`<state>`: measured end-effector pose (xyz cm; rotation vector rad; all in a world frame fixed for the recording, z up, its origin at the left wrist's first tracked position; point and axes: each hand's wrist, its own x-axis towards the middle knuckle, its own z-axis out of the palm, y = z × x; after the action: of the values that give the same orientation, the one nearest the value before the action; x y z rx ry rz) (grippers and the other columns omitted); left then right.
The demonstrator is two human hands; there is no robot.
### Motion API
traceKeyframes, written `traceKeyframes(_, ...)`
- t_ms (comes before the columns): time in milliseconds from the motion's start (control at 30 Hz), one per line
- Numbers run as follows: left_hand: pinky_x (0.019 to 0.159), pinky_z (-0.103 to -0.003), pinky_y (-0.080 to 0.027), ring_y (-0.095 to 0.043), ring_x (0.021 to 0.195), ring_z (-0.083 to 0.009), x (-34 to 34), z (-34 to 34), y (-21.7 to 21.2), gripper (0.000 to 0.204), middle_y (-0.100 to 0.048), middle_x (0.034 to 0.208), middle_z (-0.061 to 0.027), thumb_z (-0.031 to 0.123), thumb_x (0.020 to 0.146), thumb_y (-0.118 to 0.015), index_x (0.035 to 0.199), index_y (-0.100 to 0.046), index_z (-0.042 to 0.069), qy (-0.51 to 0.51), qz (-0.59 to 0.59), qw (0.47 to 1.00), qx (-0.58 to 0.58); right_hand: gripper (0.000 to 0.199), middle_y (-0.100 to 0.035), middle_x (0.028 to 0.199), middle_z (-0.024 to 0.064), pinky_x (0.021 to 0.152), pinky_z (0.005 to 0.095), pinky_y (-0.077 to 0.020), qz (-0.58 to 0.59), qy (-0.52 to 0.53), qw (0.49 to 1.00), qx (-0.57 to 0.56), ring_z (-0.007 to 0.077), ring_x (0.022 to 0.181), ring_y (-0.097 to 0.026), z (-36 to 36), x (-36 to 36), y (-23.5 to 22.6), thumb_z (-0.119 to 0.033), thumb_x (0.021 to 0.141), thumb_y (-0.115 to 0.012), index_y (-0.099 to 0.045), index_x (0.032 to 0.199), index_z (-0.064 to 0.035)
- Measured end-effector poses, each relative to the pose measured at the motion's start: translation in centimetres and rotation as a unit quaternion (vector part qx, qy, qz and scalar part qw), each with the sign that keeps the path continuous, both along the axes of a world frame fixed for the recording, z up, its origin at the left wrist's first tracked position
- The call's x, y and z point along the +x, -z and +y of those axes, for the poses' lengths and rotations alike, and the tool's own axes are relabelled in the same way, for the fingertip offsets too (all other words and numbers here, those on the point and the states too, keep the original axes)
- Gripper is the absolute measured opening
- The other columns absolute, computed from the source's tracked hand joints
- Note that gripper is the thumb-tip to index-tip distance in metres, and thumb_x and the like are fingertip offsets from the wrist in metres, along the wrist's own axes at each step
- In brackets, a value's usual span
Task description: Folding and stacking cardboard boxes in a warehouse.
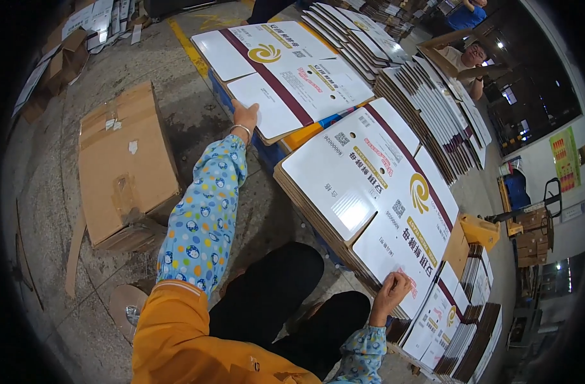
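My left hand (244, 118) reaches far out and rests on the near edge of a stack of flattened white cartons (286, 77) with maroon stripes and a yellow swirl mark. My right hand (390, 296) lies on the near corner of a second, closer stack of the same white flat cartons (363, 185), fingers curled over its edge. Both arms wear blue patterned sleeve covers over orange sleeves. Whether either hand grips a sheet or only presses on it is unclear.
A brown cardboard box (124, 166) lies on the concrete floor at left. More rows of flattened cartons (433, 109) stand on edge behind. Lower stacks (459, 333) sit at right. A person (466, 59) sits far back. A tape roll (127, 310) lies by my leg.
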<state>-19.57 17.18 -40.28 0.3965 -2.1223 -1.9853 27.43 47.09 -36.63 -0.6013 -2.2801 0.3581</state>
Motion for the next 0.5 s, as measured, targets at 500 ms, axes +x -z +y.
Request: traceKeyframes(500,0.076,-0.038,-0.044,-0.056,0.085,-0.0283,13.2,1.3,-4.5,0.023,-0.057,0.088,-0.0128,0.024,0.082,-0.057,0.092,-0.062,0.005,0.177,0.202,0.942,-0.202,0.014,-0.055,0.097,0.0149,0.082,0.0393,-0.0365,-0.025,0.09,0.993,0.068,0.0302,0.092,-0.049,5.2,6.0,0.8,-0.012,0.083,-0.056,-0.058,0.091,-0.0006)
